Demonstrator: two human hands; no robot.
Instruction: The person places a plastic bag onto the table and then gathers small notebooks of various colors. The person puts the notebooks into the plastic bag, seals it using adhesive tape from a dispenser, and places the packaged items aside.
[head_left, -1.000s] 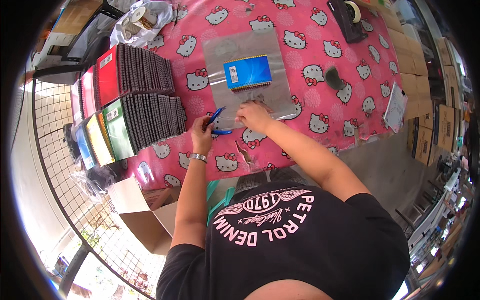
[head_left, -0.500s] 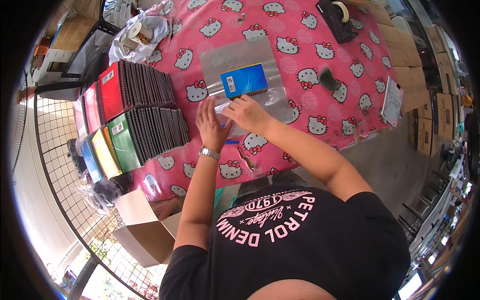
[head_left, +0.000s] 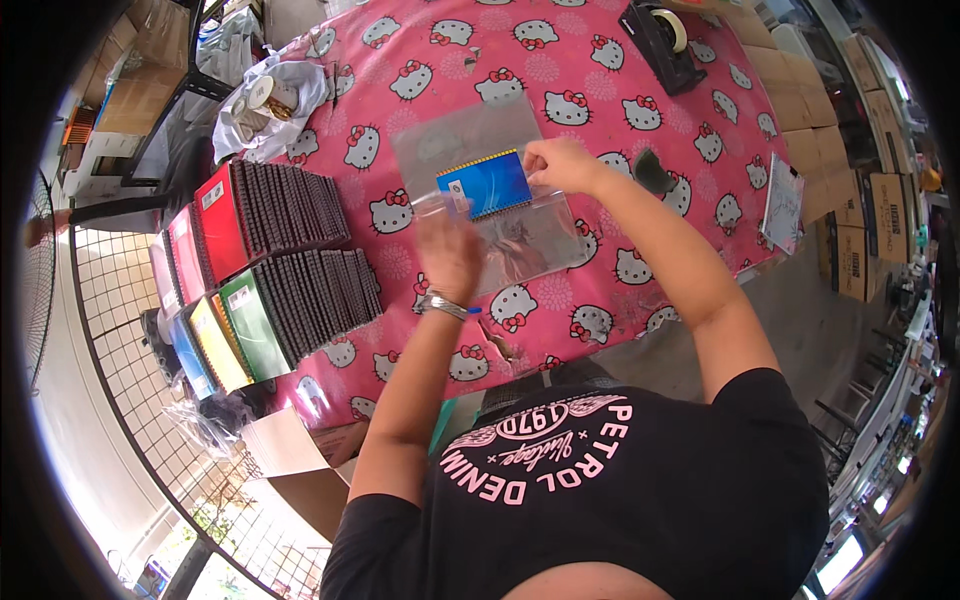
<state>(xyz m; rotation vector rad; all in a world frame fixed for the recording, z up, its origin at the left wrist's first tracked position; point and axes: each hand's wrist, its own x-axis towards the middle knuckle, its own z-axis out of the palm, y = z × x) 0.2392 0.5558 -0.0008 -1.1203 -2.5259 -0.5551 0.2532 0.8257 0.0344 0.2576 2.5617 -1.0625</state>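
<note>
1. Sliding a blue notebook (head_left: pixel 486 184) into a clear plastic sleeve (head_left: pixel 500 205) looks like the step in hand; both lie near the middle of the counter (head_left: pixel 700 120), on its pink cartoon-cat cloth.
2. Right hand (head_left: pixel 562 165): fingers pinched shut on the notebook's right edge, or on the sleeve's mouth just there; which of the two I cannot tell.
3. Left hand (head_left: pixel 448 250): blurred, fingers spread flat over the sleeve's near-left part, holding nothing that I can see. A metal watch (head_left: pixel 440 306) sits on that wrist.
4. Doing it well, as I judge: keep the flat hand pressing the film so it cannot skid on the cloth, hold the mouth open, and feed the wire-bound edge in straight so the coils do not snag the film.
5. Materials: the sleeve is thin, glossy and see-through; it will crease and cling. The notebook has a stiff, shiny cover, rectangular, with a spiral along one long side.
6. Around: two rows of spiral notebooks (head_left: pixel 290 270) stand packed on edge at the left, covers red, green, yellow and blue. A tape dispenser (head_left: pixel 662 35) sits at the far edge; a crumpled plastic bag (head_left: pixel 262 100) lies far left.
</note>
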